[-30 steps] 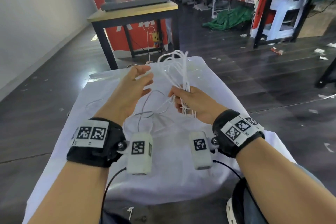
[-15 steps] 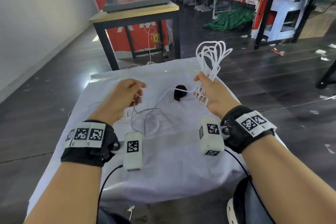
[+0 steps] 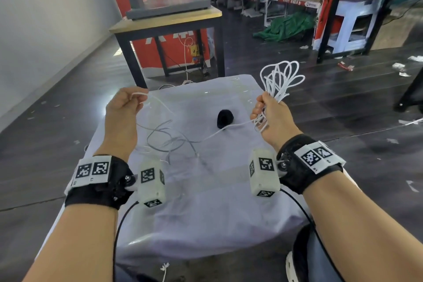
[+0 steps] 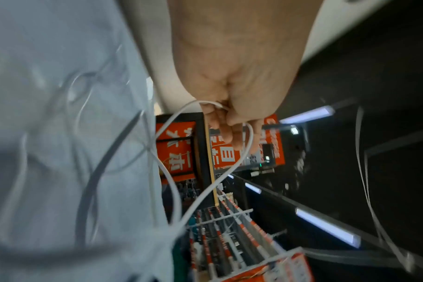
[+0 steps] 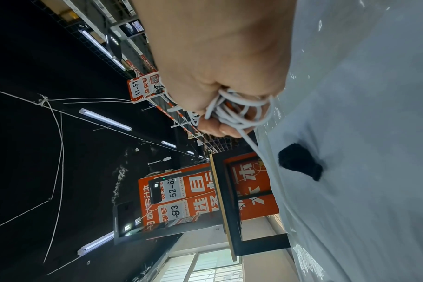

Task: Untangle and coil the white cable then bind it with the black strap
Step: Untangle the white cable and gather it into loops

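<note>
My right hand [image 3: 266,107] grips a bunch of white cable [image 3: 282,78] loops that stick up above the fist; the right wrist view shows the same cable [image 5: 232,108] wrapped through my curled fingers. A slack strand runs left from that fist, past the black strap [image 3: 225,118] lying on the cloth, to my left hand [image 3: 128,104]. The left hand pinches that strand, raised above the table; in the left wrist view the cable [image 4: 244,152] loops out of the curled fingers. The black strap [image 5: 299,162] lies untouched, with a cable strand passing beside it.
The table is covered with a pale cloth [image 3: 206,201]. A wooden-topped black-framed table [image 3: 167,20] stands just beyond it, in front of red signs. Shelving and a green heap stand at the back right. Dark floor surrounds the table.
My hands have moved apart: the right carried the cable bunch to the right and higher, the left closed on a strand and lifted it to the left. The black strap came into view between them.
</note>
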Available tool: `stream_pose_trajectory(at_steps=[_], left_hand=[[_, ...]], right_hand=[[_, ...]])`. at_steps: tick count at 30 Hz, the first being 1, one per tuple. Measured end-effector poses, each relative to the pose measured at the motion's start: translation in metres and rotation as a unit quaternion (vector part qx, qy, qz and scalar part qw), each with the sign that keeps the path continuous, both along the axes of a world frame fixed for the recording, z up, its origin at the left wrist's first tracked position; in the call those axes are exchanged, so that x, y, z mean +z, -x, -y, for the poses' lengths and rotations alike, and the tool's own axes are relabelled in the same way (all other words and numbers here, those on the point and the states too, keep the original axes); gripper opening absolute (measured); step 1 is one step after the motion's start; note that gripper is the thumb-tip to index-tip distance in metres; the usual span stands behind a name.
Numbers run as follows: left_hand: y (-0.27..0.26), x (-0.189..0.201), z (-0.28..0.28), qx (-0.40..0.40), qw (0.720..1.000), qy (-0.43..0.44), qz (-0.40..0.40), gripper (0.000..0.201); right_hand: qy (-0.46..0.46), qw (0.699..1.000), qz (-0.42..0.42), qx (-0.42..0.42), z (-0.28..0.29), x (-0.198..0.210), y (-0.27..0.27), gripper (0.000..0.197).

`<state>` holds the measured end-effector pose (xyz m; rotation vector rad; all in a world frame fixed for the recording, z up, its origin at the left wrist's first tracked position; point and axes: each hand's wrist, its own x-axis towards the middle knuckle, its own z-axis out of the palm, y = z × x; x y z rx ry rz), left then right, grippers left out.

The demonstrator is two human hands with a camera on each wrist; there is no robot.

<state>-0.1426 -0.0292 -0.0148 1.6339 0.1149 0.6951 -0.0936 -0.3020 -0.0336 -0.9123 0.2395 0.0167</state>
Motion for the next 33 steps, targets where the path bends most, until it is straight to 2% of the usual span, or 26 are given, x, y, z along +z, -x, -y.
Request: stream_pose_trajectory(at_steps=[2,4,5,7,9,10,11,12,15,17,18,19,21,22,24,25,26,27,31,33], left_hand=[[0.0,-0.001,-0.002,0.026,0.983,-0.179,-0.036,0.046],[0.0,-0.005,-0.007,0.056,0.93,-0.353,-0.089,0.054],[-0.001,-0.009,-0.011,0.061,0.903,-0.408,-0.124,0.058],[0.002,-0.011,-0.014,0.054,0.857,-0.451,-0.245,0.06],[0.007,-0.009,-0.008,0.016,0.791,-0.483,-0.374,0.058],[0.009,-0.006,-0.003,-0.013,0.767,-0.495,-0.408,0.057],[0.009,-0.002,0.001,-0.046,0.761,-0.499,-0.413,0.056],[0.01,0.001,0.005,-0.076,0.769,-0.487,-0.407,0.054],[0.011,0.013,0.016,-0.13,0.834,-0.393,-0.366,0.044],[0.014,0.017,0.022,-0.165,0.851,-0.357,-0.347,0.029],[0.016,0.017,0.024,-0.184,0.844,-0.371,-0.341,0.023],[0.018,0.018,0.026,-0.21,0.825,-0.4,-0.34,0.017],[0.024,0.017,0.031,-0.274,0.757,-0.459,-0.376,0.011],[0.025,0.014,0.032,-0.302,0.723,-0.477,-0.399,0.014],[0.026,0.009,0.035,-0.317,0.687,-0.5,-0.421,0.021],[0.027,0.007,0.038,-0.314,0.686,-0.508,-0.416,0.021],[0.027,0.007,0.04,-0.312,0.697,-0.506,-0.402,0.019],[0.026,0.006,0.042,-0.312,0.723,-0.485,-0.381,0.018],[0.025,0.013,0.055,-0.282,0.863,-0.325,-0.264,0.019],[0.023,0.014,0.066,-0.249,0.896,-0.294,-0.22,0.022]], right_hand=[[0.012,1.0,0.0,0.001,-0.001,-0.001,0.0,0.031],[0.02,1.0,-0.003,0.004,-0.001,-0.002,0.0,0.031],[0.022,1.0,-0.004,0.008,-0.001,-0.002,0.0,0.031],[0.028,0.999,-0.009,0.018,-0.003,-0.002,0.001,0.031],[0.031,0.999,-0.015,0.029,-0.006,-0.001,0.003,0.03],[0.03,0.999,-0.015,0.032,-0.007,-0.001,0.003,0.03],[0.03,0.999,-0.012,0.033,-0.008,-0.001,0.004,0.029],[0.032,0.999,-0.009,0.034,-0.009,0.0,0.004,0.029],[0.039,0.999,-0.004,0.036,-0.011,0.001,0.005,0.03],[0.049,0.998,0.001,0.03,-0.011,0.001,0.006,0.03],[0.057,0.998,0.003,0.027,-0.011,0.001,0.007,0.03],[0.066,0.998,0.006,0.024,-0.012,0.001,0.008,0.03],[0.084,0.996,0.008,0.017,-0.011,0.0,0.009,0.029],[0.095,0.995,0.011,0.013,-0.011,0.0,0.009,0.029],[0.122,0.992,0.021,0.009,-0.01,0.0,0.008,0.028],[0.135,0.99,0.026,0.009,-0.009,-0.001,0.008,0.028],[0.147,0.989,0.03,0.012,-0.009,-0.001,0.008,0.028],[0.159,0.987,0.034,0.016,-0.01,-0.001,0.008,0.028],[0.188,0.98,0.048,0.042,-0.013,0.0,0.011,0.028],[0.198,0.977,0.06,0.059,-0.016,0.0,0.012,0.027]])
